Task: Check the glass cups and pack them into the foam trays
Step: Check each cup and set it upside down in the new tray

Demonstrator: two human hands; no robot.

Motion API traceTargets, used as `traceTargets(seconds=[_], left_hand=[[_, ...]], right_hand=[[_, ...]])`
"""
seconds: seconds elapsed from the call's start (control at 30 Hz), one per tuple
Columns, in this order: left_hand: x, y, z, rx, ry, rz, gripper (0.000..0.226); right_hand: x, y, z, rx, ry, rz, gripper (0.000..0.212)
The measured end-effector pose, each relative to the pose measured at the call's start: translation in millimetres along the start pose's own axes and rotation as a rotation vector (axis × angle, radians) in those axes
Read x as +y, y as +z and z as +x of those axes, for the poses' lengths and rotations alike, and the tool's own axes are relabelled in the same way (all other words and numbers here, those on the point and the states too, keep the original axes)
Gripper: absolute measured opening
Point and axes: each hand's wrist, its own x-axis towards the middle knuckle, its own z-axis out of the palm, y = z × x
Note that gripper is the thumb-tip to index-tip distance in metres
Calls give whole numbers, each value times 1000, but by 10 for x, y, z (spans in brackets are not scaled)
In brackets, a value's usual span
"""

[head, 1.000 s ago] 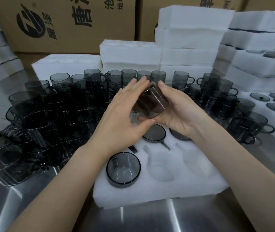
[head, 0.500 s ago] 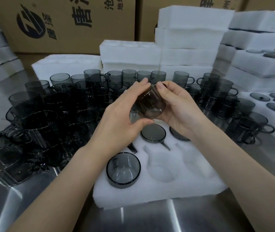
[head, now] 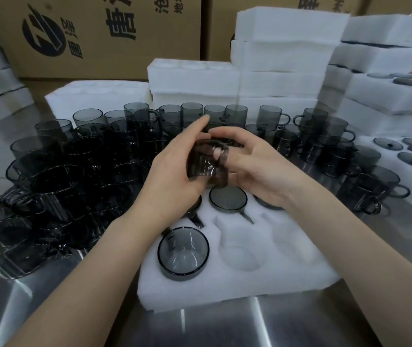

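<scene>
1. Bench (head: 325, 321): brushed steel. In my feed it carries everything listed below.
2. Cardboard boxes (head: 99, 33): printed cartons standing along the far edge, behind the foam.
3. Foam stacks (head: 282, 46): white trays piled at far centre and right. I see more piles at the left edge.
4. Loose cups (head: 74, 166): a dense crowd of smoky, handled glass cups on the bench. They fill the left side and run behind the hands to the right.
5. Foam tray (head: 250, 279): white, lying nearest me at centre. Its near-centre and near-right pockets hold nothing.
6. Left hand (head: 172, 176): fingers curled round the held cup from its left side, thumb at its lower edge.
7. Right hand (head: 257, 171): fingers wrapped on the same cup from the right. One fingertip shows through the glass.
8. Held cup (head: 207, 169): smoky glass, tilted, raised above the far row of the foam tray and gripped between both hands.
9. Near seated cup (head: 183, 251): mouth up in the near-left pocket.
10. Far seated cup (head: 228, 199): in the far-centre pocket, just below the held cup. I cannot tell which end faces up.
</scene>
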Motion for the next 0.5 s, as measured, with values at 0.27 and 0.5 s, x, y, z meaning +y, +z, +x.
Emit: traceTargets(seconds=[0.27,0.5], left_hand=[[19,-15,-12,-49,20,-176,75],[45,-43,-28,-30,-31,-295,67]], right_hand=[[-15,-7,-18,30,-103,-27,39],[-46,-42,-36,-59,-58,38,40]])
